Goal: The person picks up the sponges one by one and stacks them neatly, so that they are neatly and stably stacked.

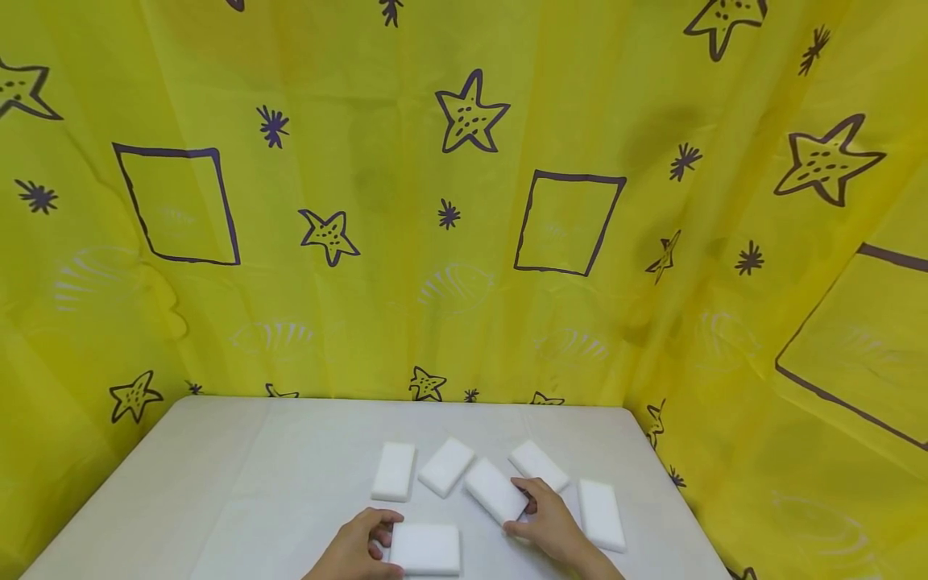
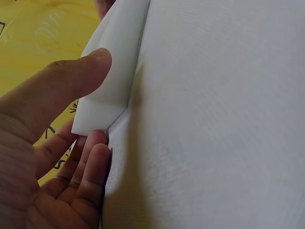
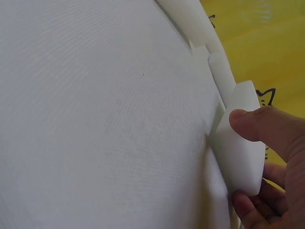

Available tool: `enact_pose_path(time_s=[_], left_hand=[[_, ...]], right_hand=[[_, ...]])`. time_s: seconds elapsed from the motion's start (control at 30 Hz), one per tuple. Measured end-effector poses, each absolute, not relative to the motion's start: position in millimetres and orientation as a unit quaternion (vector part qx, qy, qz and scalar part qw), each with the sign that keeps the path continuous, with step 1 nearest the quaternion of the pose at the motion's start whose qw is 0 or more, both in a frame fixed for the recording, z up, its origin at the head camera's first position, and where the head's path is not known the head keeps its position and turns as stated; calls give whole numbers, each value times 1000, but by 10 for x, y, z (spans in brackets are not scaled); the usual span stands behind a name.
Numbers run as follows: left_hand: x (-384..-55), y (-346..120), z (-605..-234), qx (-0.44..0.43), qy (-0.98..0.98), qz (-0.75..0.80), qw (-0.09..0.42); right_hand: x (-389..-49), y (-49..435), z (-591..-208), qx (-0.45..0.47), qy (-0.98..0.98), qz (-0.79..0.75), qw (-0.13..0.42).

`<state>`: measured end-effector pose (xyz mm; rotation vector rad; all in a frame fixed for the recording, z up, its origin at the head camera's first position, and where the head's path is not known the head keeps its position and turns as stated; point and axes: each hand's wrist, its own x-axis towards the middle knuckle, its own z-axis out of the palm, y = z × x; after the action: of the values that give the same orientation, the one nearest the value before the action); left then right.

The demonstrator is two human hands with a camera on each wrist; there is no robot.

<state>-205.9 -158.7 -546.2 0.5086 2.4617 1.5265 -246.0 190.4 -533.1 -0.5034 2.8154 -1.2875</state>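
Several white rectangular blocks that look like melamine sponges are on the table. My left hand [image 1: 361, 545] holds the left end of the nearest white sponge [image 1: 426, 550]. In the left wrist view its thumb lies along that sponge's side [image 2: 110, 78], with the other fingers at its end. To the right, my right hand [image 1: 548, 522] grips the lower right end of a slanted white sponge [image 1: 495, 490], thumb at the near edge and forefinger at the far edge. The right wrist view shows its thumb against this sponge's side [image 3: 243, 155].
Behind the held ones lie an upright sponge [image 1: 395, 472], a tilted sponge [image 1: 447, 466] and another slanted sponge [image 1: 539, 465]. One more sponge [image 1: 601, 515] lies right of my right hand. A yellow patterned curtain [image 1: 391, 306] borders the white table [image 1: 246, 483].
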Motion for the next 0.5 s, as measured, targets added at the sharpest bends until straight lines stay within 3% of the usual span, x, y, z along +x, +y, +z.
enact_pose_path(time_s=[0.5], left_hand=[[-2052, -1569, -5469, 167, 834, 517, 93]], right_hand=[[-2410, 1875, -5193, -195, 895, -400, 18]])
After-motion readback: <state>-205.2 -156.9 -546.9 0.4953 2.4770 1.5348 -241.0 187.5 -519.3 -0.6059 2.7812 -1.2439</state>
